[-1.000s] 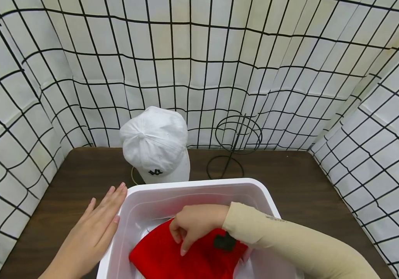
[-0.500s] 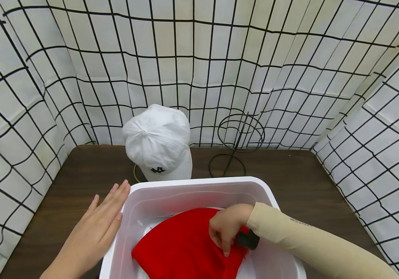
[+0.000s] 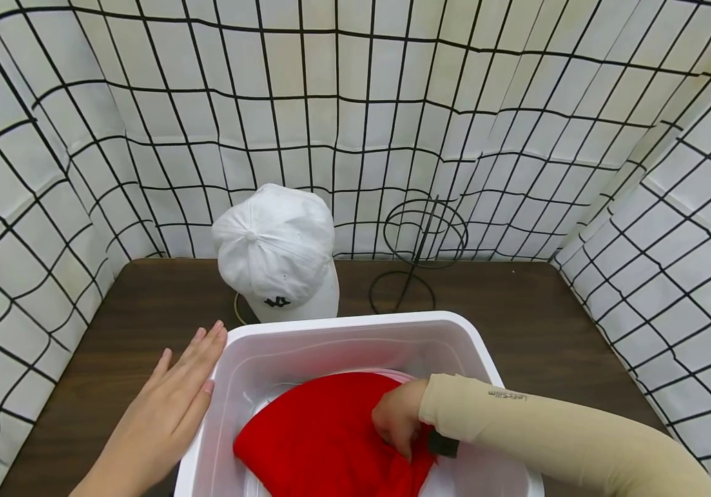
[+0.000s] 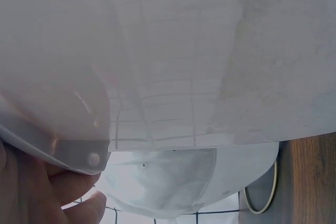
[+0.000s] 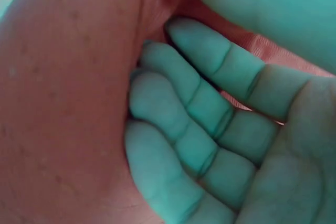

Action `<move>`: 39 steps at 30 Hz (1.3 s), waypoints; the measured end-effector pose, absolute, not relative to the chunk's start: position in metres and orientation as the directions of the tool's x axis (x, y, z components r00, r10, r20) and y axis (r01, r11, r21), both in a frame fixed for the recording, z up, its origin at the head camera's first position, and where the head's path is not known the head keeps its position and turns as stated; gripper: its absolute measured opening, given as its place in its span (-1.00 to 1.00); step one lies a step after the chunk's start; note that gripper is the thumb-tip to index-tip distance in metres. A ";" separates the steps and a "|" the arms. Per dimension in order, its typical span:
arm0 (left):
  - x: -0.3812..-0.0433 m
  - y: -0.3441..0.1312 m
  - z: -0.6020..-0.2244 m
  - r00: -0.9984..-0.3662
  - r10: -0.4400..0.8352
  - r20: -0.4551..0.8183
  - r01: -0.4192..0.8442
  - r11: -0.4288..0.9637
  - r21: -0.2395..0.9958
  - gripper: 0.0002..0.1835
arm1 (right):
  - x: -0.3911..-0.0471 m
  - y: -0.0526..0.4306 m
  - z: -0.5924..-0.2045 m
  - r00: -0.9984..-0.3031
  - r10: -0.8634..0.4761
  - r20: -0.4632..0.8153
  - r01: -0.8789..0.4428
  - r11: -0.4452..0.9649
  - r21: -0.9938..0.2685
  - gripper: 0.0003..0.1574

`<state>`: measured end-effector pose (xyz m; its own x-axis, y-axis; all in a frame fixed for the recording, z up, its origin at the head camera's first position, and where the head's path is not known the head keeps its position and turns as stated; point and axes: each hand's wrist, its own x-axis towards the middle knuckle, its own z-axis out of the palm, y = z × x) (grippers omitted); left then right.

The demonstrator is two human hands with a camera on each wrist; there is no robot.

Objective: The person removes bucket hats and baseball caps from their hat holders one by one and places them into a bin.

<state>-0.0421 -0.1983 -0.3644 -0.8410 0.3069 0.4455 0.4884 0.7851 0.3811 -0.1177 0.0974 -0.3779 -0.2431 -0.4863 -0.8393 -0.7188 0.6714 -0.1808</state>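
A fan-shaped piece of red cloth [image 3: 312,435] lies in a white plastic bin [image 3: 355,323]. My right hand [image 3: 399,417] is down in the bin with curled fingers, gripping the cloth near its right side. In the right wrist view, the fingers [image 5: 157,98] bend against the red cloth [image 5: 68,103], and folds of it show near the thumb. My left hand [image 3: 166,411] rests along the bin's left side with its fingers straight. Seen from the left wrist, its fingertips [image 4: 73,187] are at the rim's corner.
Behind the bin, a white cap [image 3: 275,248] with a black logo sits on a stand, its ring base partly showing. To its right is a black wire stand [image 3: 420,241]. Both are on a dark wooden table [image 3: 504,297], walled by white sheets with black grid [image 3: 355,124].
My right hand has moved right across the red cloth and now sits lower into it. More of the cloth's middle shows. My left hand stays at the bin's side.
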 end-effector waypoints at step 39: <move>-0.044 -0.196 -0.368 -0.826 0.301 0.478 0.514 0.751 0.416 -0.36 | -0.136 0.096 -0.334 -0.374 -0.927 0.025 -0.840 0.327 -0.433 -0.87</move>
